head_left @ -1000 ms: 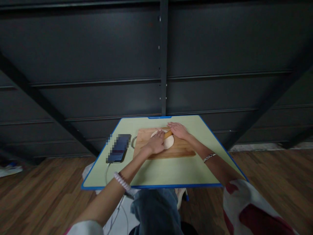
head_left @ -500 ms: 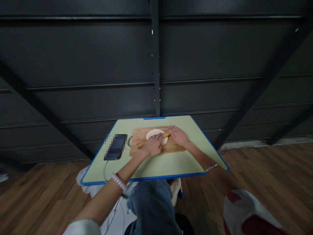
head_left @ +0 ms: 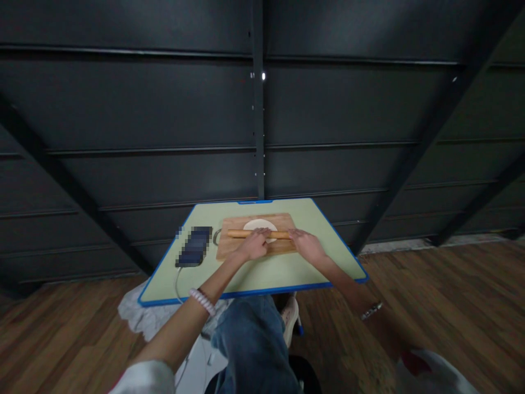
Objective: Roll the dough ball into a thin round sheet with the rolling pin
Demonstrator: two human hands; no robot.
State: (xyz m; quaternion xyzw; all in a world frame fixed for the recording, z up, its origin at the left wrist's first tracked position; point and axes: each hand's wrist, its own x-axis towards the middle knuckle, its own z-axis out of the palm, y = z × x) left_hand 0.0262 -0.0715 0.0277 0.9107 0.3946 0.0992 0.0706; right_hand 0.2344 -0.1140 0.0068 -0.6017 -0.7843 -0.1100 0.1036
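A wooden rolling pin [head_left: 238,233] lies nearly level across a flat round of pale dough [head_left: 259,224]. Both rest on a wooden cutting board [head_left: 228,249] that has a metal handle at its left side. My left hand [head_left: 255,245] is closed over the middle of the pin, its fingers bent across the top. At the pin's right end sits my right hand [head_left: 307,244], fingers curled over it and covering that tip. The nearer part of the dough is partly hidden by the pin and my left hand.
The board lies on a small light-green table [head_left: 279,273] with a blue rim. Left of it is a dark phone [head_left: 194,247], partly pixelated, with a white cable [head_left: 177,284]. A dark panelled wall [head_left: 184,175] stands behind the table. My knee [head_left: 250,334] is below the front edge.
The rolling pin has turned from a slant, right end farther away, to nearly level across the dough. My right hand has come nearer to me with its end. The view has shifted slightly.
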